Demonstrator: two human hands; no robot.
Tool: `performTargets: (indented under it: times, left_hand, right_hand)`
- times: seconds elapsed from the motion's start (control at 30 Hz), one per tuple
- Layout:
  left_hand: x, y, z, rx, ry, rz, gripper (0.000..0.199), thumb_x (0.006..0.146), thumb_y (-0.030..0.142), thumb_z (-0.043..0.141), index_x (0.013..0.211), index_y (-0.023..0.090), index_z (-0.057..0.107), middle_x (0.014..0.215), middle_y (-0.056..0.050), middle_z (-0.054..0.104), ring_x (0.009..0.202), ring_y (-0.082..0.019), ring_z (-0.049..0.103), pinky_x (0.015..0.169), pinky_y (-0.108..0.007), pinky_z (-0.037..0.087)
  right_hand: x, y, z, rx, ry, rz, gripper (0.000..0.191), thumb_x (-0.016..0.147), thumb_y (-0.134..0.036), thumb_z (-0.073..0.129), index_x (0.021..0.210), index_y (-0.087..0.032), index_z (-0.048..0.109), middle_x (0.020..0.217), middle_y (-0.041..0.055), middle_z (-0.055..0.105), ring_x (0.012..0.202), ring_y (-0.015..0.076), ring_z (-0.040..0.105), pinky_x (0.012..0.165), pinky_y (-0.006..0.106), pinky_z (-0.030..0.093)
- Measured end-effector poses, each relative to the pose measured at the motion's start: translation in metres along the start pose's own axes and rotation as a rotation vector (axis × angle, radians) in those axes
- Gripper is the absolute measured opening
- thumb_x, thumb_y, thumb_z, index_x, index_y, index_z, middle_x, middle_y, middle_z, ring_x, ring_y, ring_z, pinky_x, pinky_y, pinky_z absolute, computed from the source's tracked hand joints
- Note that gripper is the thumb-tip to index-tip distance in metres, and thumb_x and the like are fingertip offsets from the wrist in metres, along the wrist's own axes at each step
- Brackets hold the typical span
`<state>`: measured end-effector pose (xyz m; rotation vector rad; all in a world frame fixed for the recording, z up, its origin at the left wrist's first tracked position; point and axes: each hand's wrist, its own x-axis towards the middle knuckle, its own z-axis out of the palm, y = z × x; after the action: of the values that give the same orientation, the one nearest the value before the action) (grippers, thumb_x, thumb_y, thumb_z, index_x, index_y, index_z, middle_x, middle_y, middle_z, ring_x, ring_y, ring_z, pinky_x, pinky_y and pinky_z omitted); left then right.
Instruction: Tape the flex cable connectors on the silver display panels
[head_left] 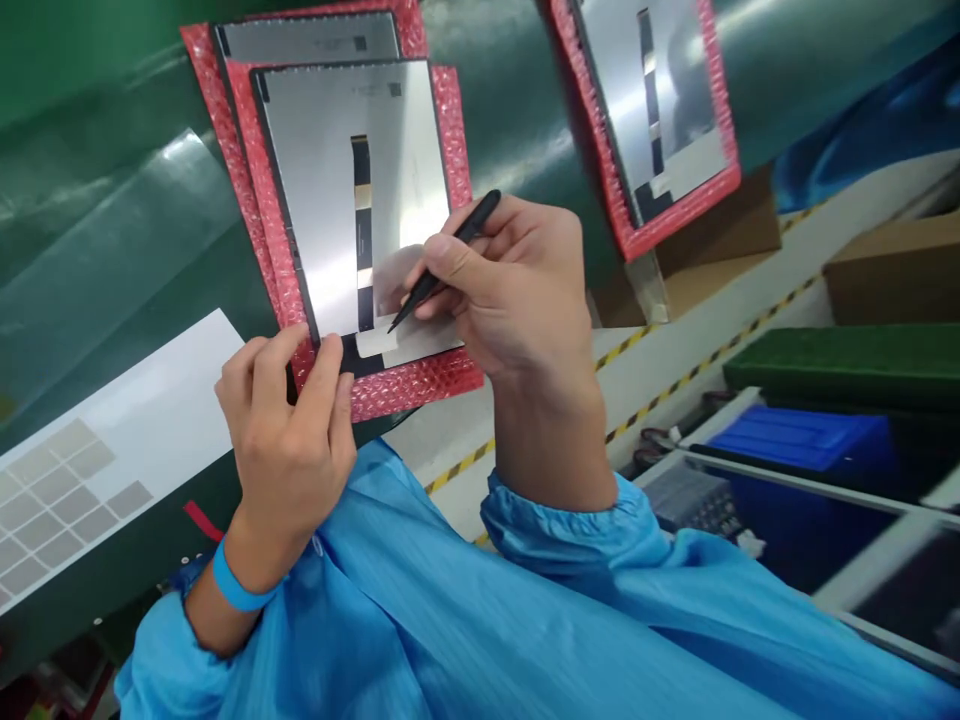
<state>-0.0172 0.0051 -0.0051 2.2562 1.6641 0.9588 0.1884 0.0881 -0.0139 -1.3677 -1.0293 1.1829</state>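
Black pointed tweezers or a pen-like tool point(444, 262) are pinched in my right hand point(525, 290), the tip touching or just above a white strip point(377, 342) at the lower edge of a silvery display panel point(315, 190). A black flex cable point(364, 235) runs down the panel to that strip. My left hand point(292, 430) has its fingers apart, fingertips resting on the panel's lower left corner and the pink bubble wrap point(420, 385) beneath it. Part of the panel's right edge is hidden behind my right hand.
Another panel point(311, 40) lies partly under this one. A third panel point(682, 90) on pink wrap sits at upper right. A white sheet with grey squares point(172, 400) lies at left. Cardboard boxes point(900, 270) and a blue bin point(810, 437) stand at right, beyond the green table point(510, 130).
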Motion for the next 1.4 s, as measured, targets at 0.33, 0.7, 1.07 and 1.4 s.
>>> performTargets:
  times: [0.33,0.7,1.07,1.4]
  left_hand:
    - [0.000,0.001,0.000,0.031,-0.103,-0.027,0.037,0.100,0.016,0.069,0.136,0.017,0.076,0.139,-0.021,0.068,0.130,-0.038,0.061,0.111,-0.057,0.051]
    - [0.001,0.000,0.002,0.027,-0.064,0.014,0.039,0.094,0.014,0.077,0.132,0.011,0.078,0.135,-0.025,0.070,0.127,-0.040,0.063,0.109,-0.059,0.052]
    - [0.002,0.003,0.002,0.020,-0.051,0.029,0.035,0.096,0.011,0.073,0.129,0.019,0.080,0.137,-0.023,0.068,0.130,-0.041,0.061,0.108,-0.061,0.054]
    - [0.001,0.008,0.008,0.080,-0.096,-0.035,0.040,0.100,0.010,0.066,0.135,0.027,0.077,0.146,-0.017,0.061,0.140,-0.039,0.052,0.114,-0.060,0.047]
  right_hand:
    - [-0.005,-0.005,0.010,0.013,0.062,-0.015,0.028,0.090,-0.033,0.092,0.081,-0.023,0.068,0.070,0.0008,0.076,0.060,0.0188,0.075,0.040,0.024,0.052]
    - [-0.012,-0.021,0.015,-0.050,0.089,0.018,0.020,0.093,-0.015,0.083,0.081,-0.023,0.069,0.070,-0.0006,0.075,0.060,0.0175,0.073,0.047,0.026,0.055]
    - [-0.014,-0.018,0.015,-0.056,0.089,0.019,0.020,0.096,-0.019,0.083,0.084,-0.023,0.066,0.072,-0.0006,0.076,0.058,0.0165,0.071,0.050,0.026,0.054]
    - [-0.015,-0.015,0.016,-0.091,0.099,-0.021,0.022,0.095,-0.011,0.077,0.083,-0.022,0.062,0.072,-0.0023,0.076,0.056,0.0138,0.071,0.048,0.023,0.057]
